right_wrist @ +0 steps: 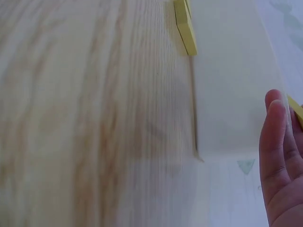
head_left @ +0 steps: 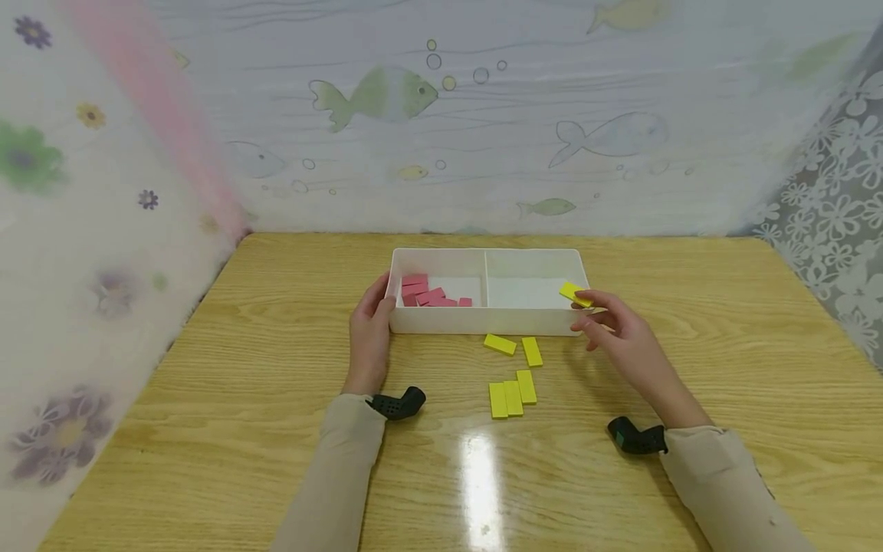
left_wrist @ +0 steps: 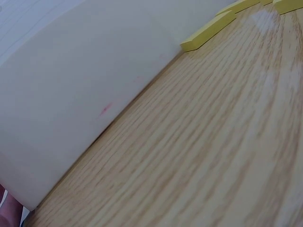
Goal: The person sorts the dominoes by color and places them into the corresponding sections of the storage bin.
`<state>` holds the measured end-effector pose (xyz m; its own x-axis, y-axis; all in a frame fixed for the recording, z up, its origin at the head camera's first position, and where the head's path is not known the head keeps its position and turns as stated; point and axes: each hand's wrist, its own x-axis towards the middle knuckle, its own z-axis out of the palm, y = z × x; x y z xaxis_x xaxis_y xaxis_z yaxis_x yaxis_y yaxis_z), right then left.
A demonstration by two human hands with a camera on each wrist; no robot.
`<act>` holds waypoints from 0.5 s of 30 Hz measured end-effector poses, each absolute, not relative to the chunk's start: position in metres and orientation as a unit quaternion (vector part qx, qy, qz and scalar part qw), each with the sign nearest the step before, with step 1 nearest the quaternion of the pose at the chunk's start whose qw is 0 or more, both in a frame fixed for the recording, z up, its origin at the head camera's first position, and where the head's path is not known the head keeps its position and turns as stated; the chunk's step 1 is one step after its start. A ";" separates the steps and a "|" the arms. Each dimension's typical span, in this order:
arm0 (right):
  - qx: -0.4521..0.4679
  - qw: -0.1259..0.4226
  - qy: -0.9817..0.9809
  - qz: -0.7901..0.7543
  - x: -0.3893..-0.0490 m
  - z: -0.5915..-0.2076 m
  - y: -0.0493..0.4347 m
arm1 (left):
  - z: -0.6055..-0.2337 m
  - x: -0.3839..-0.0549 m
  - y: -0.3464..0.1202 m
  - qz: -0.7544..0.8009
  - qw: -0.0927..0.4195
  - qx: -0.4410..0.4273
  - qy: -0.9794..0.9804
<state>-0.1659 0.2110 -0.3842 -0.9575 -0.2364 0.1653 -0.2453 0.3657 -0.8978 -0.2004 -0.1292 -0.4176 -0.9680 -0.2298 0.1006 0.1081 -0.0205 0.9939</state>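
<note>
A white two-compartment box [head_left: 438, 320] stands on the table, also filling much of the left wrist view. My left hand [head_left: 369, 337] grips its left end, thumb at the front corner. Over the front right corner, my right hand [head_left: 621, 330] holds a yellow block [head_left: 571, 292] by one end; in the right wrist view most of this block [right_wrist: 296, 109] is hidden behind fingers. Several pink blocks [head_left: 414, 290] lie in the left compartment. In front of the box are more yellow blocks, among them one tilted block [head_left: 500, 344] close to its wall and a group of flat ones [head_left: 513, 398].
The wooden table [head_left: 276, 460] reaches back to a fish-patterned wall covering [head_left: 483, 192]. A flowered covering [head_left: 90, 268] borders it on the left. Black wrist devices [head_left: 400, 404] stick out from both sleeves above the table.
</note>
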 end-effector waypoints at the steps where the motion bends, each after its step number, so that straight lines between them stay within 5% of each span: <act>1: 0.148 0.000 -0.826 0.543 -0.166 -0.384 0.211 | -0.418 -0.201 -0.129 -0.714 0.120 0.044 -0.689; 15: 0.128 -0.025 -0.847 0.516 -0.166 -0.384 0.208 | -0.417 -0.201 -0.129 -0.720 0.117 0.042 -0.682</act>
